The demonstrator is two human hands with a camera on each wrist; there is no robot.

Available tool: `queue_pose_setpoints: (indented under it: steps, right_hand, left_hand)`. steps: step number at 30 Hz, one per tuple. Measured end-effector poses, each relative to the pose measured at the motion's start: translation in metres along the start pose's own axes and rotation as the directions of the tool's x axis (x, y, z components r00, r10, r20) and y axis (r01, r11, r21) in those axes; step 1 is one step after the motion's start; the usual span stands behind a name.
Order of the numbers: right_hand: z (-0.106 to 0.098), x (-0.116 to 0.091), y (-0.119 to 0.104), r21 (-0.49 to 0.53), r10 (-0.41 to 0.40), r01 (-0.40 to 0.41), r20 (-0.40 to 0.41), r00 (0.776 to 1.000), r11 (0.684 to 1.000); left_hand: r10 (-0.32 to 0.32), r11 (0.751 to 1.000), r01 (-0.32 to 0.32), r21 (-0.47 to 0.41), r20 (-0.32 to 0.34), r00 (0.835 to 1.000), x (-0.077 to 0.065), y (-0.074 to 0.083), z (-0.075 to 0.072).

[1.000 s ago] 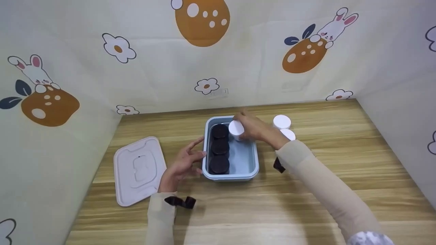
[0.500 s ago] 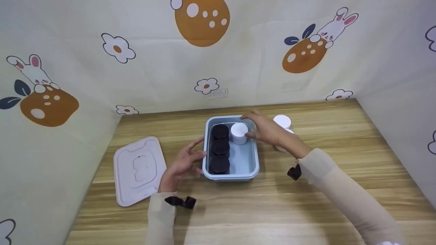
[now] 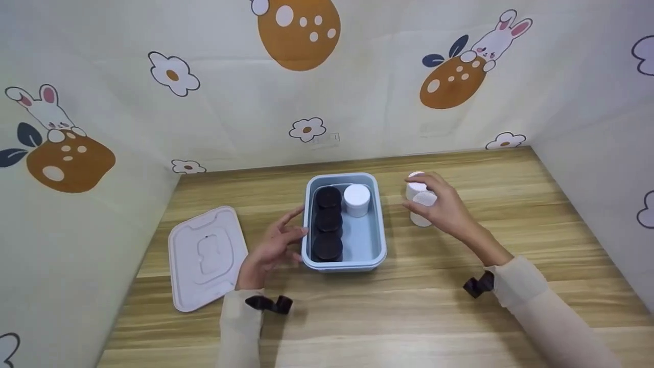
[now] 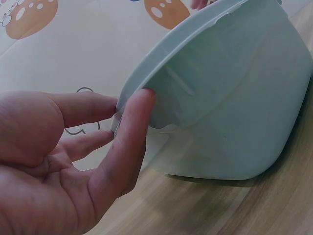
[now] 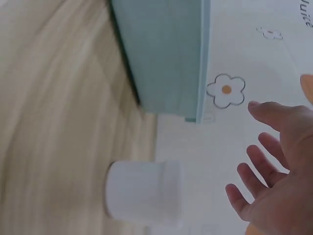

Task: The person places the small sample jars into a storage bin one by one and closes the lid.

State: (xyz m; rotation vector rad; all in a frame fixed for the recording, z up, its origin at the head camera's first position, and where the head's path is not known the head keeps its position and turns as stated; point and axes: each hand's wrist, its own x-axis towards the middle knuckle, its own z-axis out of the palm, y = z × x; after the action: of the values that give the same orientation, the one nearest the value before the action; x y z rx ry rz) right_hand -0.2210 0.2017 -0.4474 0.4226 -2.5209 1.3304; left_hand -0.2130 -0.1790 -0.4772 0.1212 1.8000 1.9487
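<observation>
A light-blue plastic storage box [image 3: 344, 266] stands on the table. A row of black round-topped jars [image 3: 328, 247] lines its left side, and one white lidded jar [image 3: 357, 200] is at its far right corner. My left hand [image 3: 273, 242] touches the box's left side, fingertips [image 4: 145, 100] at the rim in the left wrist view. To the right of the box, my right hand [image 3: 448, 208] holds nothing, its fingers and thumb spread over the nearer white jar [image 3: 421, 216]. Another white jar [image 3: 412, 192] stands just behind, partly covered by the hand.
A pale rectangular lid [image 3: 185, 271] lies on the wooden table [image 3: 357, 317] left of the box, close to the left forearm. A patterned wall cloth [image 3: 240, 117] rises behind the table and along both sides.
My right hand has let go of the white jar inside the box and moved right to the white jars on the table. The left hand stays at the box.
</observation>
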Motion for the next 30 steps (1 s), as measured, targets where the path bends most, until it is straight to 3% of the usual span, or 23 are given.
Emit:
queue_pose_setpoints:
  steps: [4, 10, 16, 23, 30]
  right_hand:
    - [-0.003, -0.009, 0.019, 0.054, 0.075, -0.072, -0.053, 0.996, 0.996]
    - [-0.005, -0.02, 0.04, 0.095, 0.157, -0.158, 0.024, 0.987, 0.983]
    - [-0.007, -0.026, 0.056, 0.058, 0.195, -0.198, 0.051, 0.979, 0.979]
    - [-0.008, -0.027, 0.061, 0.119, 0.226, -0.239, 0.115, 0.967, 0.964]
    - [-0.007, -0.027, 0.06, 0.135, 0.24, -0.255, 0.116, 0.964, 0.958]
  left_hand:
    - [-0.007, 1.0, 0.007, 0.001, -0.004, 1.0, 0.0, -0.001, 0.0]
    - [-0.005, 1.0, 0.005, 0.006, -0.009, 1.0, 0.0, -0.001, -0.001]
    - [-0.002, 1.0, 0.003, 0.016, -0.012, 1.0, 0.001, -0.001, 0.0]
    - [0.015, 1.0, -0.015, 0.001, -0.009, 1.0, 0.002, -0.001, -0.001]
    - [0.013, 1.0, -0.013, 0.005, -0.008, 1.0, 0.001, 0.0, 0.0]
